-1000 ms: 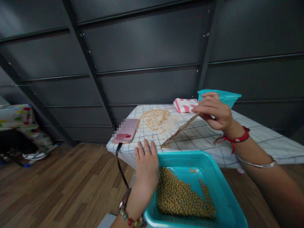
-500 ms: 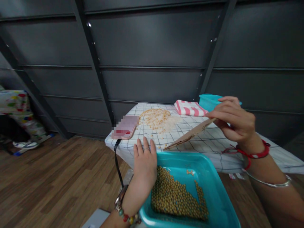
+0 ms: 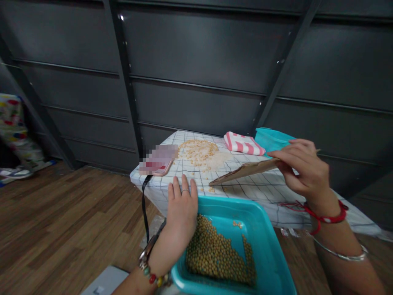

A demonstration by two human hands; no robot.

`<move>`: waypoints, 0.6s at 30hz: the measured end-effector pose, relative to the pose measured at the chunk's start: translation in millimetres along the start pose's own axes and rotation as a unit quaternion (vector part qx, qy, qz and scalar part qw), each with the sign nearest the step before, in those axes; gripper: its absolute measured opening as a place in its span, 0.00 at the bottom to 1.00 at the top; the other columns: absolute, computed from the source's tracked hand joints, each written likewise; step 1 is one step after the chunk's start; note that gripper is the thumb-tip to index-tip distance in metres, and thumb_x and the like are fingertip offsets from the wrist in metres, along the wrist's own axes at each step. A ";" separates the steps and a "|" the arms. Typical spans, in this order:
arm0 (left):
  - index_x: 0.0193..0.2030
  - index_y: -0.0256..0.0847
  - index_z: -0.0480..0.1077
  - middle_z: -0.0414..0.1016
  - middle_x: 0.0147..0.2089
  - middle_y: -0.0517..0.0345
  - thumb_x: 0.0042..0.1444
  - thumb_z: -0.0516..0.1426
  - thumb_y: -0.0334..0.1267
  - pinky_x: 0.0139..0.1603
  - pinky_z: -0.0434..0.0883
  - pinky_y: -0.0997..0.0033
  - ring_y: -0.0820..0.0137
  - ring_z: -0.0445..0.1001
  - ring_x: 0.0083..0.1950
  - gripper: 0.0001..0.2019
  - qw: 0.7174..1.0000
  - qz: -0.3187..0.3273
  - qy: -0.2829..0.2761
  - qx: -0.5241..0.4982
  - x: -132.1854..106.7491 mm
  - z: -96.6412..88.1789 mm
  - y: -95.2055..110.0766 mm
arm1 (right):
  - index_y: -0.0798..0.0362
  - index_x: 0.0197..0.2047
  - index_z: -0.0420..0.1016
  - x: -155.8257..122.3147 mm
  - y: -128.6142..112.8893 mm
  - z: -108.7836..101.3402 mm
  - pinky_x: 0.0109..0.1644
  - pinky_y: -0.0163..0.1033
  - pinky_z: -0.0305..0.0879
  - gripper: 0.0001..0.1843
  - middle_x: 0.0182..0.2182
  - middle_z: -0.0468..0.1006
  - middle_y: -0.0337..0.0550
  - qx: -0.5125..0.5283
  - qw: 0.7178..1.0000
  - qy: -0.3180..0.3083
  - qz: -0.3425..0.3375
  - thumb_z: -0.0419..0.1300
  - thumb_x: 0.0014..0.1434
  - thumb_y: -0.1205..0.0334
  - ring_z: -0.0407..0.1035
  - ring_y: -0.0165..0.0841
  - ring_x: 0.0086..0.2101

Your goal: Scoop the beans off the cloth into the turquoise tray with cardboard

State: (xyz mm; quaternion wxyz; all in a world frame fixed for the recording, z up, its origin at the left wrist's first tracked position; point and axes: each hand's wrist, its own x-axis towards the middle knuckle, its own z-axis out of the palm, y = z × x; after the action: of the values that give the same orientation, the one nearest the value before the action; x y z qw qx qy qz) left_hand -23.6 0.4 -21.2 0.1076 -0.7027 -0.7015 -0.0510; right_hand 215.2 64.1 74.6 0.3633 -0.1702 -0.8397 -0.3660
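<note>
Brown cardboard (image 3: pixel 244 171): thin and stiff-looking, pinched at one end between the thumb and fingers of your right hand (image 3: pixel 302 168); you hold it tilted, its other end low near the table's front, a grip that seems to leave the long edge free and your knuckles raised.
Left hand (image 3: pixel 181 209): nearly straight fingers, gripping nothing, laid over the corner of the tray, likely to steady it; your two hands are well apart.
Turquoise tray (image 3: pixel 272 241): smooth, glossy plastic with rounded corners, its far rim close along the table's front, probably so nothing drops between; what supports it is hidden.
Beans in the tray (image 3: pixel 211 250): round, tan, packed toward the near left, with bare plastic beyond.
Grain pile (image 3: pixel 199 150): yellow kernels mixed with finer pale grains, spread loosely on the table past the cardboard; a few stray kernels (image 3: pixel 211 189) lie by its low end.
Checked cloth (image 3: pixel 260 192): white with dark lines, draped over the table edge.
Phone (image 3: pixel 166 167): pink-edged, flat left of the pile, black strap (image 3: pixel 143 209) hanging down.
Striped towel (image 3: pixel 244 143): pink and white, folded, beside a second turquoise container (image 3: pixel 272 139).
Dark wall panels (image 3: pixel 196 45): smooth, ribbed, behind everything.
</note>
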 end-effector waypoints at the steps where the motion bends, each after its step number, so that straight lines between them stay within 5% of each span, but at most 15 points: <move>1: 0.60 0.29 0.54 0.52 0.63 0.31 0.50 0.46 0.23 0.59 0.55 0.47 0.47 0.51 0.63 0.28 1.000 0.000 -0.001 0.000 0.0 -0.1 -0.1 | 0.48 0.45 0.66 -1.5 0.2 -2.5 0.41 0.48 0.62 0.19 0.26 0.71 0.39 -0.003 1.000 0.006 0.004 0.50 0.51 0.74 0.66 0.34 0.29; 11: 0.60 0.29 0.55 0.53 0.63 0.31 0.51 0.45 0.23 0.58 0.56 0.47 0.47 0.52 0.63 0.27 1.000 0.001 0.005 0.004 -0.2 1.5 1.3 | 0.48 0.47 0.65 -16.0 7.7 -15.4 0.41 0.46 0.61 0.19 0.26 0.71 0.39 -0.075 0.997 -0.023 0.023 0.51 0.52 0.73 0.65 0.34 0.28; 18: 0.60 0.30 0.55 0.53 0.63 0.31 0.51 0.44 0.23 0.58 0.56 0.46 0.48 0.52 0.63 0.27 1.000 0.000 0.007 -0.002 -0.1 3.7 0.8 | 0.49 0.49 0.65 -17.2 1.6 -30.0 0.41 0.48 0.61 0.21 0.27 0.71 0.41 -0.029 0.998 -0.060 0.015 0.51 0.52 0.74 0.66 0.35 0.28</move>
State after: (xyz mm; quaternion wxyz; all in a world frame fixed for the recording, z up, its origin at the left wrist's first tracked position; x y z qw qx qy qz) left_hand -23.1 1.2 -24.8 0.1113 -0.7027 -0.7004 -0.0577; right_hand 242.3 42.7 76.8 0.3125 -0.2155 -0.8462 -0.3739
